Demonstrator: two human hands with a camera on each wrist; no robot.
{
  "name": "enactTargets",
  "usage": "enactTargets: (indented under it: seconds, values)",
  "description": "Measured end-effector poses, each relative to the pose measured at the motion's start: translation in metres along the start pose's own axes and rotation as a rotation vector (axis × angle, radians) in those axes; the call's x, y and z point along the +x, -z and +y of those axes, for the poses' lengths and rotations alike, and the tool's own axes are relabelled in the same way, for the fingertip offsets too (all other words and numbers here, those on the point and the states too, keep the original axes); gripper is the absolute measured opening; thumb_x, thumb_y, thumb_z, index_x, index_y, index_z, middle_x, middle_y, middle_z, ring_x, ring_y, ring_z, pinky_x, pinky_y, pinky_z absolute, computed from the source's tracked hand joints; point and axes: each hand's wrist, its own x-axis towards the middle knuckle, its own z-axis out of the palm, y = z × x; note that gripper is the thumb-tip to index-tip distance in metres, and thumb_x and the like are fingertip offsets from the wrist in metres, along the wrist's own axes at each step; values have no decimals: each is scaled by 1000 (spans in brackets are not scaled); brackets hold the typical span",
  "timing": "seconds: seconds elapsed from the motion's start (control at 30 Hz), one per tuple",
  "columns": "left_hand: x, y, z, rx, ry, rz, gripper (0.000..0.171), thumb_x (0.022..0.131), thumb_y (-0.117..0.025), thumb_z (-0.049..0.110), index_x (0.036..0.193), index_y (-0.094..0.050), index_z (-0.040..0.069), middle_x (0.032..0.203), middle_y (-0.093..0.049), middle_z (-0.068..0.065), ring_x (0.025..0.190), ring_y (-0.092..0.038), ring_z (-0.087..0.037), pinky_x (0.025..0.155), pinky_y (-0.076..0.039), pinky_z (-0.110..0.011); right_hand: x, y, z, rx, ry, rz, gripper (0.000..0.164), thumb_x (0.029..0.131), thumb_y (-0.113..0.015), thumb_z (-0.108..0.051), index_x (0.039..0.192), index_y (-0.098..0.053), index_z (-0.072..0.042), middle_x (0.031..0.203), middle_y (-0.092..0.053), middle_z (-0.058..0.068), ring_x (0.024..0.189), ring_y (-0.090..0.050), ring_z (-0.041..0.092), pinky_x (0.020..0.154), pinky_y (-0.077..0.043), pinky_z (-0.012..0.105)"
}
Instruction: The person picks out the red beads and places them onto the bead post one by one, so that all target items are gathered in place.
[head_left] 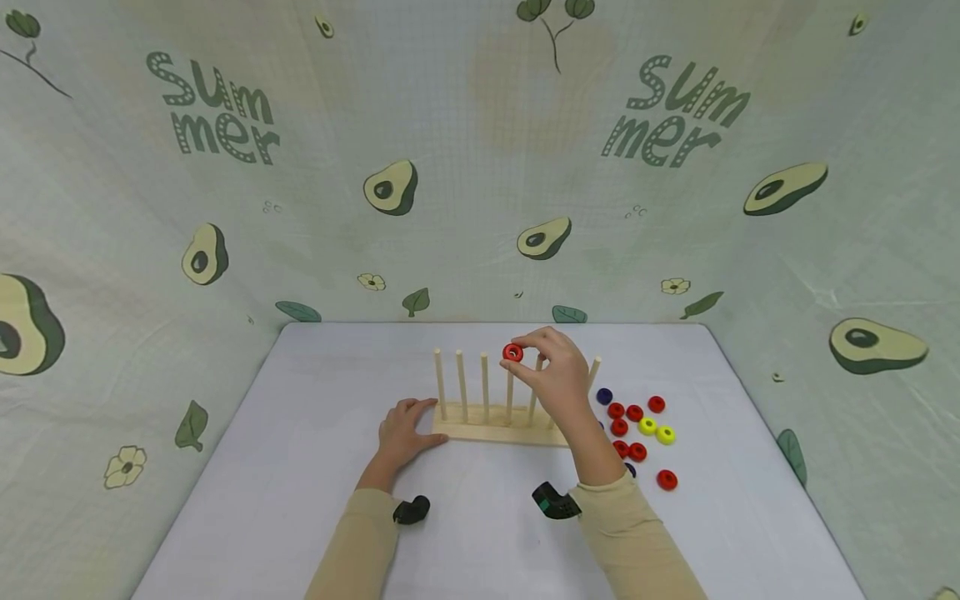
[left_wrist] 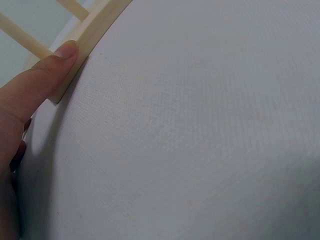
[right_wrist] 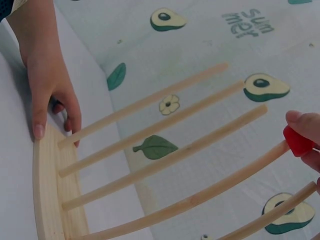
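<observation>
Being held at the top of the fourth peg from the left [head_left: 510,388] is a red ring [right_wrist: 298,142], pinched between the thumb and index finger of the right hand [head_left: 558,375]; whether the peg's tip has been entered into the hole cannot be told. The peg is set upright in the base of a wooden rack [head_left: 495,432], along which further bare pegs are lined up in a row. By the left hand [head_left: 401,433] the rack's left end is gripped, with the thumb laid on the near edge and the fingers reached round to the far side. To the right of the rack, loose red rings [head_left: 635,412], two yellow rings [head_left: 665,435] and some dark blue rings [head_left: 604,396] are scattered on a white worktop [head_left: 247,500], a few of them partly hidden by the right arm. Both forearms are covered by beige sleeves [head_left: 637,542]. Behind the worktop, a pale cloth [head_left: 457,250] is hung, printed with avocados, leaves, flowers and the word "summer".
</observation>
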Motion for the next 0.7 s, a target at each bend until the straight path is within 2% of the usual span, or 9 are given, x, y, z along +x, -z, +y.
enactTargets:
  seconds: [0.43, 0.7]
  values:
    - [1, 0, -1, 11, 0, -6, 76, 74, -82, 49, 139, -53, 23, 137, -44, -18, 121, -43, -40, 90, -35, -55, 0, 0, 2, -15, 6, 1, 29, 71, -89, -25, 91, -71, -13, 89, -68, -4, 70, -49, 13, 63, -42, 29]
    - [0, 0, -1, 11, 3, -9, 76, 74, -82, 49, 139, -53, 23, 136, -44, -17, 120, -44, -39, 89, -36, -55, 0, -1, 2, -27, 9, -6, 28, 71, -89, -25, 90, -72, -14, 89, -68, -4, 79, -53, 15, 66, -43, 31]
